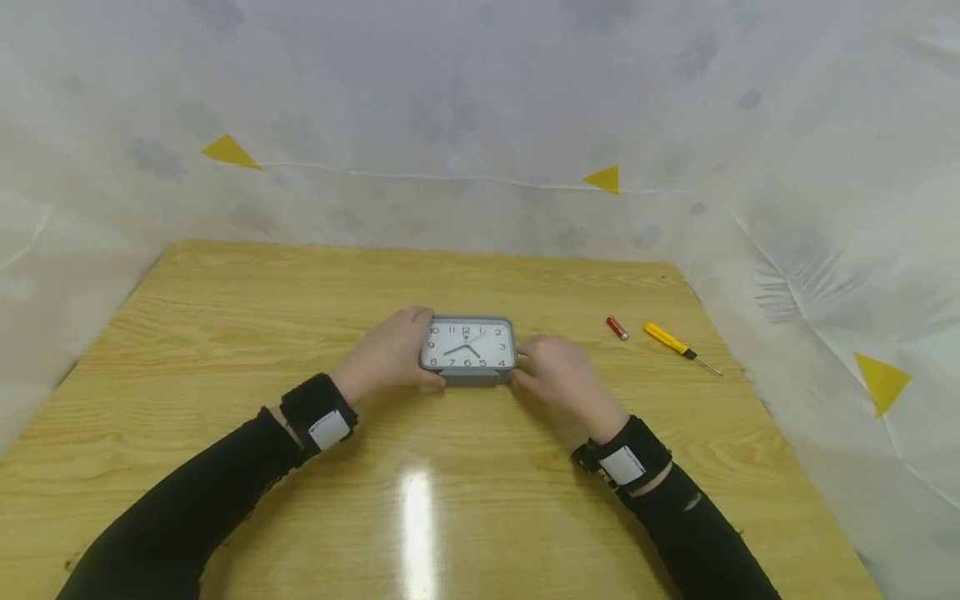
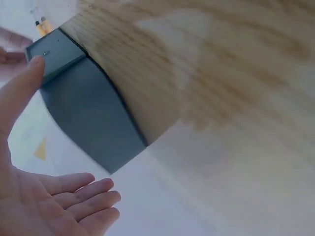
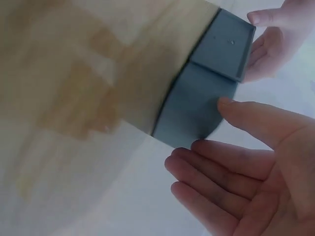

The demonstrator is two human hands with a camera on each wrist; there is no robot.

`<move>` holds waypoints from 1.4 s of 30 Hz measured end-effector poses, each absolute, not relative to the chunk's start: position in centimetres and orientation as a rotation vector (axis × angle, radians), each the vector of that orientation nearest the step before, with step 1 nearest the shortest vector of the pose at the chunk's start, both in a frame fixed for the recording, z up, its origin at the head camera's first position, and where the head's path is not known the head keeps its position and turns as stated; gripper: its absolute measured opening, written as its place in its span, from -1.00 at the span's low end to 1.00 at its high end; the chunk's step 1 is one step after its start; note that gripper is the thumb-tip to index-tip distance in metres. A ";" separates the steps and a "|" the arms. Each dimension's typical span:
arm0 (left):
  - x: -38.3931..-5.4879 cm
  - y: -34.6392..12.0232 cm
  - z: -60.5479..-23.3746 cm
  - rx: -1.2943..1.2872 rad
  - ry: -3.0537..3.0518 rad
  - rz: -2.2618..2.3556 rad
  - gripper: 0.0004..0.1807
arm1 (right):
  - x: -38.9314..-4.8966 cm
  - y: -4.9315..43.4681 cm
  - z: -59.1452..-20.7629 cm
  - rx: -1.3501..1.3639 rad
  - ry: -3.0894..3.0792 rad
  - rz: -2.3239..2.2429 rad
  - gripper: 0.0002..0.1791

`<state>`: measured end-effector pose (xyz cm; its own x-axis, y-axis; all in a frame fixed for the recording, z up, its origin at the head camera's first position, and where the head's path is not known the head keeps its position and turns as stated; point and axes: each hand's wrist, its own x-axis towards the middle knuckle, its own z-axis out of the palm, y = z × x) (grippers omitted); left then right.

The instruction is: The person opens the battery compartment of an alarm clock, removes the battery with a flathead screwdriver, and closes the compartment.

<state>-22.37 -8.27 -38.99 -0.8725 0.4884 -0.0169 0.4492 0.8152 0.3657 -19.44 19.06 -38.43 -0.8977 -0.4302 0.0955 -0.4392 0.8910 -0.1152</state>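
Note:
A grey rectangular clock (image 1: 468, 347) with a white numbered dial stands on the wooden table, face up toward the head camera. At its left end is my left hand (image 1: 390, 348), the thumb at the lower corner and the other fingers by the upper corner. In the left wrist view those fingers (image 2: 93, 194) are spread and nearly straight, apart from the grey case (image 2: 91, 108). My right hand (image 1: 558, 371) is at the right end. Its thumb (image 3: 246, 115) overlaps the case in the right wrist view, with loosely extended fingertips right at the edge.
To the right on the table (image 1: 480, 283) lie a small red battery (image 1: 617, 327) and a screwdriver (image 1: 670, 340) with a yellow handle. Behind and beside the table hang pale patterned sheets (image 1: 450, 100) with yellow triangles on them.

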 end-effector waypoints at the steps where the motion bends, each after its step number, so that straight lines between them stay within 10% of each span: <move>1: -22.1 -8.2 -39.0 0.767 2.908 0.511 0.30 | -19.3 19.2 -38.3 0.687 -2.982 0.214 -0.72; 14: -18.8 -7.9 -37.9 0.749 3.103 0.256 -0.66 | -18.2 18.5 -37.7 0.963 -2.758 0.032 -0.74; 42: -21.8 -9.3 -38.2 0.634 3.114 0.338 -0.76 | -21.1 15.4 -38.3 0.973 -2.668 -0.268 -0.85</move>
